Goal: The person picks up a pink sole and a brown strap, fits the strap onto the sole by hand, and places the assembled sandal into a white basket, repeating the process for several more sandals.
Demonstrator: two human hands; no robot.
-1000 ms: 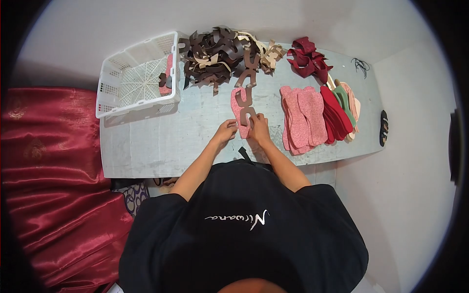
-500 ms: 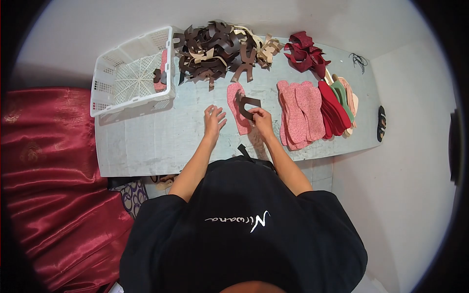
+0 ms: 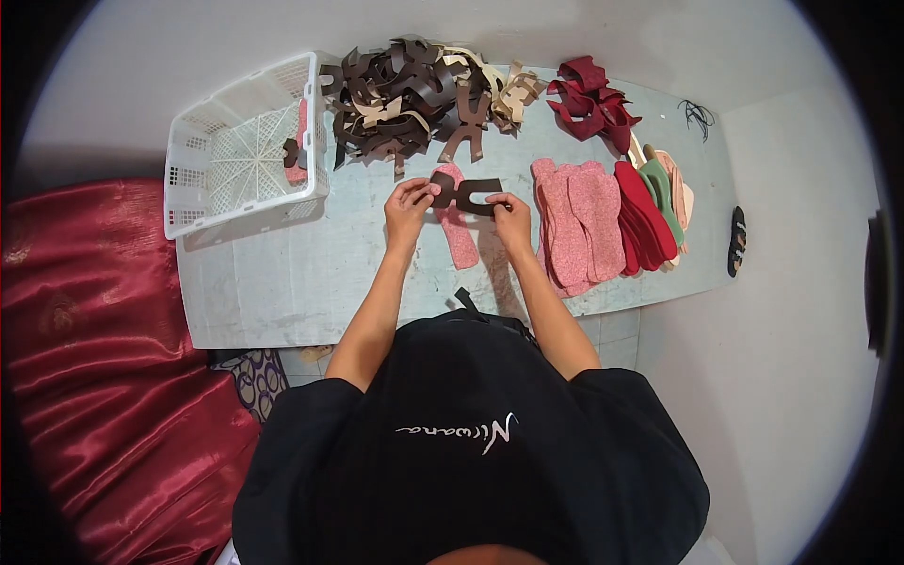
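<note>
Brown strap (image 3: 468, 191) pinched taut between left hand (image 3: 408, 200) and right hand (image 3: 513, 213), fingers closed on its ends, above pink insole (image 3: 460, 240) lying under fingertips. Risked skew over insole from uneven pull, slip from weak pinch.

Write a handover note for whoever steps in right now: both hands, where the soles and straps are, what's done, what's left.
Left hand and right hand each pinch an end of one brown strap, held over a single pink sole on the table.
Done: one pink piece with a dark strap lies in the white basket.
Left: strap pile at the far edge, stacked pink soles to the right.
</note>
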